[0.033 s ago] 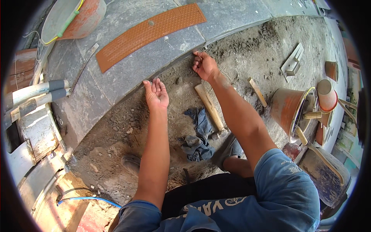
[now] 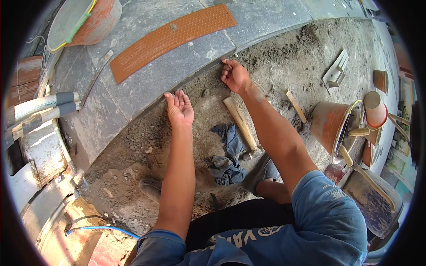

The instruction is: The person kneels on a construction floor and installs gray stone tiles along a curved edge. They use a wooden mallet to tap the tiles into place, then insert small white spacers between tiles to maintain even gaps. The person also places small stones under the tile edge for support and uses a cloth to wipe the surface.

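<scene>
Grey paving slab (image 2: 146, 95): left hand (image 2: 179, 108) lies released along its edge, right hand (image 2: 235, 76) curls fingers under it; best lifted evenly, both hands gripping low

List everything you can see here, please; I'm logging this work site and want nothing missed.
Paving slabs: several, grey, curved row across the top.
Ribbed tile: one, orange, set in the slabs.
Sand bed: grey-brown, below the slabs' edge.
Mallet: one, wooden handle, lying on the sand between the arms.
Rag: one, dark blue-grey, beside the mallet.
Wooden stick: one, pale, right of the mallet.
Buckets: two orange, one tipped at right, one top left.
Pipes: two, white, far left.
Hose: one, blue, bottom left.
Left hand: empty, fingers at the slab edge.
Right hand: fingers curled at the slab edge.
</scene>
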Demonstrator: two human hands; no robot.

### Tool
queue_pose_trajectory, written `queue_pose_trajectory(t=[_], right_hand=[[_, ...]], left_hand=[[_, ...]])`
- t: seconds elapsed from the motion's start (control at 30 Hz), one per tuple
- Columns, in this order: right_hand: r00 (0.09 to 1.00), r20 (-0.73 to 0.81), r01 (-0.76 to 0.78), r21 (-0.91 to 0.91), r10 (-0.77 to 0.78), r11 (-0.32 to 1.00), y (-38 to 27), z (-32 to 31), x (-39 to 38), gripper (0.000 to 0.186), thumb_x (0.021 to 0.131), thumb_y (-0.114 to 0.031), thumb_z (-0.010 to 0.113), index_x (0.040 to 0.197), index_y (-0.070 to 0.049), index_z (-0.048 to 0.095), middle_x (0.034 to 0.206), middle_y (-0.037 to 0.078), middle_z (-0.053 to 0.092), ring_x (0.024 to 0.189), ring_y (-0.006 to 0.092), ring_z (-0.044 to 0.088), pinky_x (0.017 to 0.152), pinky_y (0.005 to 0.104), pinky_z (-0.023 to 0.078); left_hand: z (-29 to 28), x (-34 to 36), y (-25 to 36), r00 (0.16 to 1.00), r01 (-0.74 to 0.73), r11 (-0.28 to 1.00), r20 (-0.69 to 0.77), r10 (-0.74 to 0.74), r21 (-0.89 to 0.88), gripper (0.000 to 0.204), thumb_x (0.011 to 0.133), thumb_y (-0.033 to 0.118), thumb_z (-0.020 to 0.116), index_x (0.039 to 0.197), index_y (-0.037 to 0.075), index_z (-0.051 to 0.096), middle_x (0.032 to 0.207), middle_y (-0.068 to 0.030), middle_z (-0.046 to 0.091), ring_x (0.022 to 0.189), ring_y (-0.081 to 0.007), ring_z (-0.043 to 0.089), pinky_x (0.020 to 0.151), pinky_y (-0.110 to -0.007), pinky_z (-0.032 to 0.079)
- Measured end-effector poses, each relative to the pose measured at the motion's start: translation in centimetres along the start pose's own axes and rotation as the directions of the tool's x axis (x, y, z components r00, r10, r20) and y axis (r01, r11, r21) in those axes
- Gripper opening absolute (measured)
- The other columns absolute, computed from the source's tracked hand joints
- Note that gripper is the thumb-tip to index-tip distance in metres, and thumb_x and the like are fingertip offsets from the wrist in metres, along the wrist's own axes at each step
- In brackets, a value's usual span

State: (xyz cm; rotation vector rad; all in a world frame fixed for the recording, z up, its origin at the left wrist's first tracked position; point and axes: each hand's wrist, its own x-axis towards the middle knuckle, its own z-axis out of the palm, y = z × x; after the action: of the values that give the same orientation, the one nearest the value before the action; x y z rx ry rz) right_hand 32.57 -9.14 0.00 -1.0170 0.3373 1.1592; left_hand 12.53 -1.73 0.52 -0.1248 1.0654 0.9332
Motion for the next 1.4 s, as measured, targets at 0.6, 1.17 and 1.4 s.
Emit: queue_pose_trajectory(t=[0.6,1.17,1.4], right_hand=[[1.0,0.013,-0.026,-0.038,0.026,0.999,-0.2,0.6,-0.6,0.013,0.088,-0.024,0.052,0.087,-0.011,0.055,0.064,-0.006,0.037,0.06,0.0078,0.037,0.056,0.0229,0.035],[0.962,-0.215,0.16,-0.059,-0.169,0.985,1.6,1.9,-1.1,0.039,0.075,-0.037,0.074,0.092,-0.009,0.053,0.081,0.0,0.057,0.063,0.0099,0.059,0.047,0.02,0.043],[0.948,-0.233,0.209,-0.052,-0.216,0.977,1.5,2.1,-1.7,0.044,0.075,-0.041,0.074,0.092,-0.008,0.049,0.081,0.001,0.057,0.06,0.0103,0.059,0.044,0.0212,0.04]], left_hand=[[0.5,0.4,-0.4,0.999,-0.004,1.0,-0.046,0.002,-0.031,0.037,0.076,0.036,0.071,0.09,0.006,0.054,0.085,-0.0005,0.054,0.076,-0.012,0.052,0.071,-0.024,0.046],[0.1,1.3,-0.6,0.998,0.002,1.0,-0.061,-0.003,-0.019,0.043,0.074,0.039,0.071,0.092,0.003,0.054,0.085,-0.0012,0.054,0.071,-0.0122,0.05,0.067,-0.024,0.045],[0.3,1.0,-1.0,0.999,0.039,0.999,-0.034,-0.04,-0.025,0.046,0.073,0.039,0.072,0.096,0.002,0.053,0.087,-0.0037,0.056,0.07,-0.0131,0.052,0.066,-0.025,0.045]])
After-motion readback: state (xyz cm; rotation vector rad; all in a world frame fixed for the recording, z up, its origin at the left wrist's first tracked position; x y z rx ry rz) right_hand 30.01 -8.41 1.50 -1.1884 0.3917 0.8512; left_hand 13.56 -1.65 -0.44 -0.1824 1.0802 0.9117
